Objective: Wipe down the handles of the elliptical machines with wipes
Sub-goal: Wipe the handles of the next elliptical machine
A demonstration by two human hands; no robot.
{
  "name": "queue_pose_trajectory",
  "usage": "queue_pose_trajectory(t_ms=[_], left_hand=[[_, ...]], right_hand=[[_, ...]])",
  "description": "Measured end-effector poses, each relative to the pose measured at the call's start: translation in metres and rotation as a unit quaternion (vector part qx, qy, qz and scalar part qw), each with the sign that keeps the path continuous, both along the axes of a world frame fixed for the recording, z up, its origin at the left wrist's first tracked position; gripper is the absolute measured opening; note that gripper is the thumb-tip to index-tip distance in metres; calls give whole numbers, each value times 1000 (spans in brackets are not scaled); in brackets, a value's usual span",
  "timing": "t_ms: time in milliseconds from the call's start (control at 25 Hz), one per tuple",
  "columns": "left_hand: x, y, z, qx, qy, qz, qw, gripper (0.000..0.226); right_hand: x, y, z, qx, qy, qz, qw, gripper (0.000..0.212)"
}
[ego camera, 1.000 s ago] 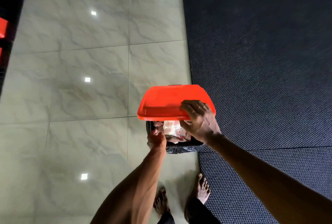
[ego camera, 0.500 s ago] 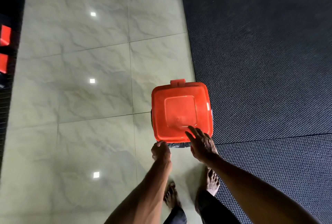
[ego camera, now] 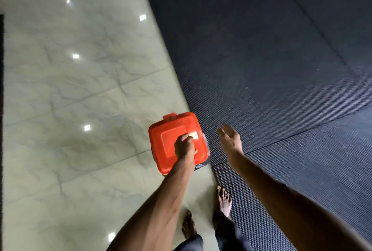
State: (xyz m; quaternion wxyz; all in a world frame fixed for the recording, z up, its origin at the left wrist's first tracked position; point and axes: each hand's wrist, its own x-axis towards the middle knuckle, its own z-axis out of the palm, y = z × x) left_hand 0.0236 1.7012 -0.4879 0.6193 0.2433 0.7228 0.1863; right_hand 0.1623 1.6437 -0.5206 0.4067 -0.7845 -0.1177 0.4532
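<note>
Left hand (ego camera: 185, 147) curled over lid (ego camera: 163, 144), right hand (ego camera: 229, 140) spread; both held nothing. Without a fresh wipe, handles could go unwiped.

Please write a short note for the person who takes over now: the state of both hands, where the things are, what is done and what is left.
Left hand: fingers curled, over the red-lidded bin; I cannot tell whether it holds anything.
Right hand: open, empty, above the dark mat.
Bin: closed, on the tile floor at the mat's edge.
No wipe or elliptical machine is in view, so I cannot judge the wiping; find both next.
</note>
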Motion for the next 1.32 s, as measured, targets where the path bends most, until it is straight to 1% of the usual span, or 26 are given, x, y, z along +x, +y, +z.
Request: queue_pose_trajectory(t_ms=[80,160,280,400,480,600,680,760,880,920,1000,1080,1160,1240,1320], left_hand=[[38,9,60,37,-37,-42,998,21],[88,9,126,76,-76,-101,989,29],[162,-27,223,119,-139,-207,961,23],[218,-91,310,145,-210,-319,913,16],[250,-153,361,156,-242,-407,867,14],[289,-264,425,163,-291,-528,781,16],[306,-349,457,155,-322,-593,722,16],[316,-427,480,138,-349,-640,671,15],[314,-566,505,90,-387,-713,577,16],[310,-611,513,76,-401,-734,544,16],[296,-695,527,54,-413,-766,489,16],[284,-762,542,37,-416,-787,455,17],[271,-831,554,18,-415,-810,415,17],[257,-899,558,2,-415,-832,367,15],[244,-960,559,-18,-413,-854,316,24]], right_hand=[[25,0,60,62,48,-99,992,31],[62,-14,136,126,66,-198,970,24],[109,-69,247,191,33,-314,929,26],[133,-155,330,245,-3,-408,879,26],[138,-232,379,268,-42,-483,833,24],[134,-358,436,264,-124,-577,763,19],[126,-443,465,256,-173,-631,711,13],[120,-515,487,247,-209,-672,666,9],[97,-638,516,231,-264,-745,568,6],[85,-676,525,216,-285,-763,539,4],[54,-744,543,174,-322,-793,487,9],[25,-796,562,149,-342,-813,448,15],[-3,-849,575,123,-361,-836,394,16],[-27,-896,587,106,-375,-856,339,17],[-43,-939,593,94,-385,-869,295,20]])
